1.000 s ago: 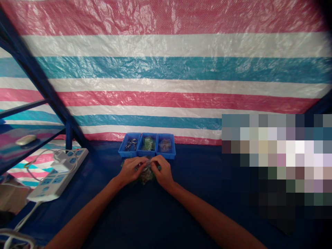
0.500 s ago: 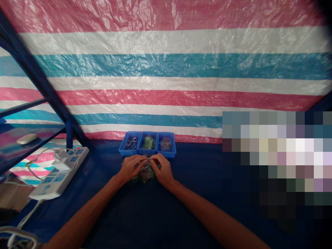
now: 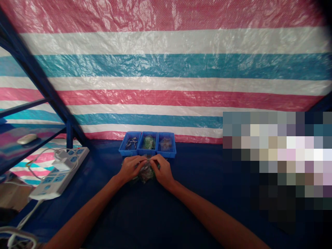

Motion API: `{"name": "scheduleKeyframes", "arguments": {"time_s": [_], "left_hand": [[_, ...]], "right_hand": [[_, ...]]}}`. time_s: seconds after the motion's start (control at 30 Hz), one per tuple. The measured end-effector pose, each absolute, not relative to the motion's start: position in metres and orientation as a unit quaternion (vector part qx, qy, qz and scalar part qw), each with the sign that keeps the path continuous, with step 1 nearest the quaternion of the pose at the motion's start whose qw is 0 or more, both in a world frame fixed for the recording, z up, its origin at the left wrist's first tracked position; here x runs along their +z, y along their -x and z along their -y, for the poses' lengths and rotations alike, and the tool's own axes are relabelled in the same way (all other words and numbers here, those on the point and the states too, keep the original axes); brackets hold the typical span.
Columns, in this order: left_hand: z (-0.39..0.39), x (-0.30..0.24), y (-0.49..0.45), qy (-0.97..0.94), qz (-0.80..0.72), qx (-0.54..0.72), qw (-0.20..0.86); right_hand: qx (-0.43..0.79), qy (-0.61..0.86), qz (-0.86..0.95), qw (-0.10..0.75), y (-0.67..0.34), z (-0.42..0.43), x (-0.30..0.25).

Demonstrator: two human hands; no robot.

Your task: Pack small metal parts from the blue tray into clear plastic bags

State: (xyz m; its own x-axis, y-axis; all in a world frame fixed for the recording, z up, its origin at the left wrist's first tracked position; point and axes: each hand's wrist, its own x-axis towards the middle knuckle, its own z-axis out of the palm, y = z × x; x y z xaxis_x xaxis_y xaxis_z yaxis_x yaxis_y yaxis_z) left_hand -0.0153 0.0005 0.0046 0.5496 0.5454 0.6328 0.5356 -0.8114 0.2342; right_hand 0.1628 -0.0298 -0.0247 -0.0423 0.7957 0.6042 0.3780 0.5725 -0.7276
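Observation:
My left hand (image 3: 131, 168) and my right hand (image 3: 161, 168) meet over a small clear plastic bag (image 3: 145, 173) with green pieces inside, lying on the dark blue table. Both hands have their fingers curled and pinched on the bag's top edge. Just behind them stand three small blue bins side by side: the left bin (image 3: 130, 144) holds metal pins, the middle bin (image 3: 148, 143) green packets, the right bin (image 3: 166, 144) clear packets.
A white power strip (image 3: 61, 173) with cables lies at the left table edge. A blue metal shelf frame (image 3: 38, 86) rises at the left, with a white mouse (image 3: 26, 138) on its shelf. A striped tarp (image 3: 171, 69) hangs behind. A blurred area covers the right.
The view shifted slightly downward since a second ago. My hands stay together on the bag, with only small finger movements.

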Motion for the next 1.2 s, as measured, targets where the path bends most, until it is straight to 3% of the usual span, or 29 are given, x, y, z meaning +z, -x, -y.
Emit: {"name": "scheduleKeyframes", "arguments": {"time_s": [0.6, 0.7, 0.97, 1.07, 1.2], "left_hand": [[-0.001, 0.001, 0.016, -0.863, -0.325, 0.387, 0.027], [0.000, 0.005, 0.014, -0.825, -0.371, 0.416, 0.094], [-0.004, 0.017, 0.006, -0.664, -0.351, 0.468, 0.466], [-0.003, 0.015, 0.003, -0.652, -0.335, 0.430, 0.527], [-0.003, 0.007, 0.003, -0.664, -0.341, 0.405, 0.528]], "right_hand": [[0.199, 0.419, 0.686, 0.560, -0.163, 0.028, -0.025], [0.203, 0.415, 0.674, 0.576, -0.164, 0.028, -0.027], [0.153, 0.395, 0.702, 0.572, -0.163, 0.031, -0.028], [0.155, 0.412, 0.679, 0.588, -0.164, 0.031, -0.028], [0.162, 0.419, 0.660, 0.602, -0.165, 0.030, -0.027]]}}
